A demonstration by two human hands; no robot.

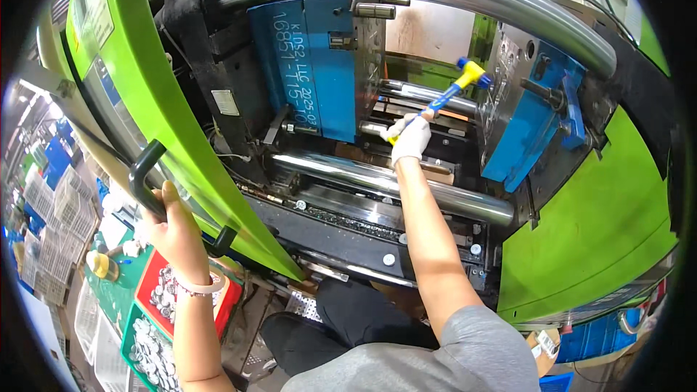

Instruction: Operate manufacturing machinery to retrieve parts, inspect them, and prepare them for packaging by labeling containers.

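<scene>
My right hand [411, 138], in a white glove, is closed round the handle of a small mallet [451, 93] with a blue-and-yellow shaft and a yellow head with blue faces. It reaches between two mould halves: a blue one on the left [330, 72] and another on the right [528, 123]. The mallet's head is close to the inner face of the right half; I cannot tell whether they touch. My bare left hand [174, 236] is wrapped round the black handle [147, 178] of the machine's green sliding door [170, 101].
Thick steel bars [341, 170] cross the machine above and below the moulds. A green panel [588, 225] closes the right side. At lower left, a red tray [154, 272] and a green basket [131, 323] hold many small pale parts, near stacked white crates [62, 210].
</scene>
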